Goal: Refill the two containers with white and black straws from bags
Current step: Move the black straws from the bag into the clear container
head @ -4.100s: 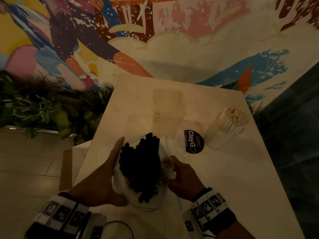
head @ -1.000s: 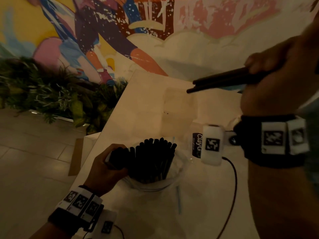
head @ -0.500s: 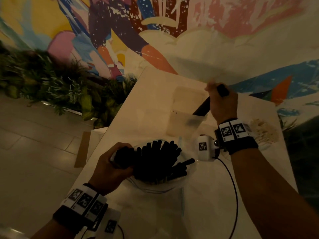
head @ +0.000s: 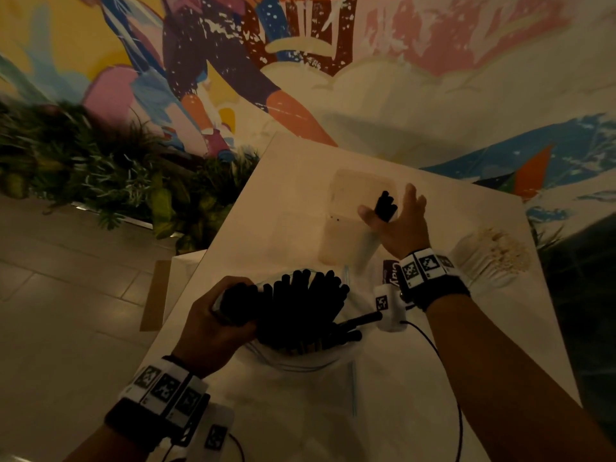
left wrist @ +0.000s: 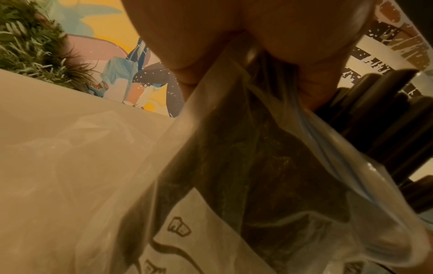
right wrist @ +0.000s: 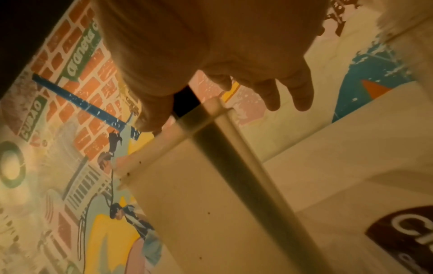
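Observation:
A clear plastic bag (head: 293,361) full of black straws (head: 300,308) stands at the table's near side. My left hand (head: 213,325) grips its rim on the left; in the left wrist view the fingers (left wrist: 187,70) pinch the plastic (left wrist: 234,148) beside the straws (left wrist: 386,120). Farther back stands a tall clear container (head: 346,228). A few black straws (head: 386,205) stick up from its right corner. My right hand (head: 400,228) hovers there with fingers spread, holding nothing. In the right wrist view the dark straws (right wrist: 234,166) show through the container wall (right wrist: 187,204) below the straight fingers (right wrist: 293,92).
A bundle of white straws (head: 493,258) leans at the table's right side. A dark round sticker (head: 390,271) lies between it and the container, also visible as the sticker (right wrist: 410,231). Plants (head: 100,175) line the floor left of the white table (head: 466,361); a mural wall rises behind.
My right hand brought a small bunch of black straws down from the upper right into the clear container and opened its fingers. The left hand kept its grip on the bag.

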